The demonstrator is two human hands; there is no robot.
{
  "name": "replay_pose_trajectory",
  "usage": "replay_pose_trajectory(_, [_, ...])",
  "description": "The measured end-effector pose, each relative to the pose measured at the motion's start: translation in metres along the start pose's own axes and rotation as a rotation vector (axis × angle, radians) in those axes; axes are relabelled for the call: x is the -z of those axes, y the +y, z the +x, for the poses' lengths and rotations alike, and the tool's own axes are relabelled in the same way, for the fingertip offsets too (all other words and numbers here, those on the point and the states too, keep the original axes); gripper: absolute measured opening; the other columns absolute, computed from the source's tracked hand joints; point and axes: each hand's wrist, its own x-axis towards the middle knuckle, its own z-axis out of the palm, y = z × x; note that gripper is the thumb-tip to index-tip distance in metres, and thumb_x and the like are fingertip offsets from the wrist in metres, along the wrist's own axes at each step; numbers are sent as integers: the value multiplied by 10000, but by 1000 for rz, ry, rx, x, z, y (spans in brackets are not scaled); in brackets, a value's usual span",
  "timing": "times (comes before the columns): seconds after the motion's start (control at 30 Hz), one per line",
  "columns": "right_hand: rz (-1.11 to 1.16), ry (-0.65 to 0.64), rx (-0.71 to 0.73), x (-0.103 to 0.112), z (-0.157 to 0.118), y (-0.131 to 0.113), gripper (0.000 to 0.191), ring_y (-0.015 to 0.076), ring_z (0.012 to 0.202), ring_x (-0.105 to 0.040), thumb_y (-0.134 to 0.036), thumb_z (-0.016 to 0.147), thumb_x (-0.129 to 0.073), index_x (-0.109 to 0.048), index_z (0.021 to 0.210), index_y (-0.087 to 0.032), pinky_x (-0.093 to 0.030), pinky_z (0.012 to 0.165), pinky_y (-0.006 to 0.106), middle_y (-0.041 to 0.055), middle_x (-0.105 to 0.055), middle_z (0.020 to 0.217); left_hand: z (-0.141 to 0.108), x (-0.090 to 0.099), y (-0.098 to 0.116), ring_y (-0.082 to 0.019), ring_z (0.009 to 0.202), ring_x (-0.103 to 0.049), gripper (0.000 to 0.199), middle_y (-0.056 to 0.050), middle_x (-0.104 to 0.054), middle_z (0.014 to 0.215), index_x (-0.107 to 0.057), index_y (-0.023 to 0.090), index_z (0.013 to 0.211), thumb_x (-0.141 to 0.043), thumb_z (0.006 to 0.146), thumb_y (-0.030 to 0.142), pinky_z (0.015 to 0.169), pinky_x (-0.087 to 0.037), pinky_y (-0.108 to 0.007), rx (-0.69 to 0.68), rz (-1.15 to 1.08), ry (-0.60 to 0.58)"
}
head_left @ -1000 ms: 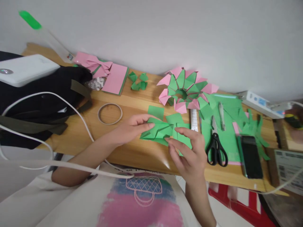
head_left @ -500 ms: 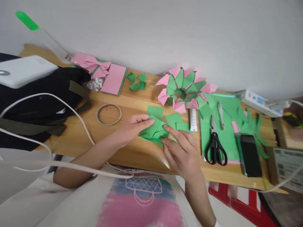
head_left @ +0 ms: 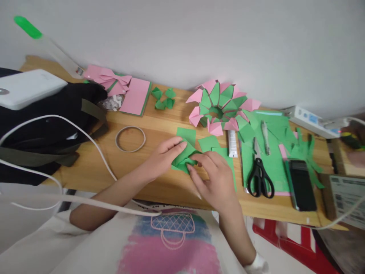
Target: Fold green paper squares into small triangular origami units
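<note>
Between my hands is a partly folded piece of green paper [head_left: 184, 158], held just above the wooden table. My left hand [head_left: 166, 156] pinches its left edge, thumb on top. The fingers of my right hand [head_left: 212, 171] are closed on its right side, bending a flap over. Flat green paper squares [head_left: 186, 135] lie just behind and to the right of the held piece. A white glue tube [head_left: 232, 144] lies to the right of these squares.
Behind stands a pink and green folded-paper ring [head_left: 218, 108]. Black scissors [head_left: 259, 177], a phone [head_left: 301, 186] and green sheets [head_left: 275, 160] lie to the right. To the left are a tape roll [head_left: 130, 139], pink paper [head_left: 137, 95] and a black bag [head_left: 65, 114] with a white cable.
My right hand has moved slightly left and its fingertips have come in over the green paper. The paper's right side is now bent up more. My left hand keeps its pinch.
</note>
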Motion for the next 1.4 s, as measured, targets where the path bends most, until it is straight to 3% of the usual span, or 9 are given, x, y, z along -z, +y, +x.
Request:
replay_pose_trajectory(0.3, [-20, -81, -34, 2, 4, -2, 147, 201, 748, -543, -335, 869, -623, -574, 829, -202, -445, 655, 341, 44, -541, 809, -1, 0, -1, -126, 635, -409, 289, 30, -419, 648, -466, 199, 654, -548, 828, 414, 586, -373, -243, -11, -10, -45])
replay_pose_trajectory(0.4, [10, -48, -78, 1, 4, -3, 237, 210, 765, -536, -418, 871, -611, -604, 805, -190, -462, 674, 368, 57, -508, 821, -1, 0, 1, -119, 618, -384, 291, 35, -398, 646, -464, 194, 660, -537, 835, 415, 571, -346, -240, -20, -35, -36])
replay_pose_trajectory(0.53, [89, 70, -207, 0, 4, -3, 232, 223, 847, -570, -372, 887, -587, -630, 748, -191, -486, 748, 399, 79, -531, 885, -1, 1, 2, -112, 590, -333, 298, 43, -353, 633, -458, 195, 657, -546, 839, 413, 544, -312, -235, -44, -67, 12])
replay_pose_trajectory(0.67, [314, 125, -305, 0, 3, -2, 244, 216, 927, -625, -356, 887, -596, -612, 690, -212, -495, 807, 375, 62, -600, 886, 0, 2, 1, -112, 591, -331, 320, 42, -353, 639, -452, 197, 649, -592, 819, 429, 547, -318, -235, -64, -106, 62])
replay_pose_trajectory(0.8, [564, 104, -431, -6, 1, 1, 78, 162, 760, -616, -243, 818, -655, -583, 788, -234, -498, 716, 310, -3, -621, 778, 2, 5, -2, -104, 587, -351, 334, 43, -381, 639, -472, 195, 662, -636, 767, 467, 538, -325, -221, -46, -174, 81])
replay_pose_trajectory(1.0, [1098, 17, -504, -15, 3, 5, 500, 144, 805, -614, -201, 732, -702, -498, 1176, -305, -518, 683, 266, -2, -637, 943, 1, 8, -2, -92, 577, -407, 312, 37, -448, 626, -501, 181, 665, -646, 718, 452, 515, -334, -197, 2, -226, 74])
replay_pose_trajectory(1.17, [1232, -46, -621, -10, 7, 1, 204, 123, 672, -558, -227, 691, -763, -651, 862, -238, -471, 604, 242, -25, -620, 755, 0, 9, -5, -85, 552, -405, 251, 47, -433, 595, -530, 173, 657, -613, 780, 377, 511, -337, -192, -74, -142, 66])
replay_pose_trajectory(1.27, [1249, -12, -671, -9, 7, -1, 177, 98, 596, -519, -249, 676, -783, -644, 779, -215, -440, 551, 217, -47, -587, 661, -3, 9, -11, -103, 629, -501, 150, 28, -545, 737, -573, 190, 849, -637, 796, 314, 565, -399, -202, -139, -78, 117])
replay_pose_trajectory(1.4, [1272, 114, -745, -13, 7, -1, 240, 90, 617, -543, -290, 646, -809, -634, 795, -220, -460, 574, 203, -55, -632, 697, -13, 10, -15, -153, 894, -595, 226, -35, -601, 1071, -565, 225, 1039, -642, 832, 273, 722, -479, -254, -337, 115, 146])
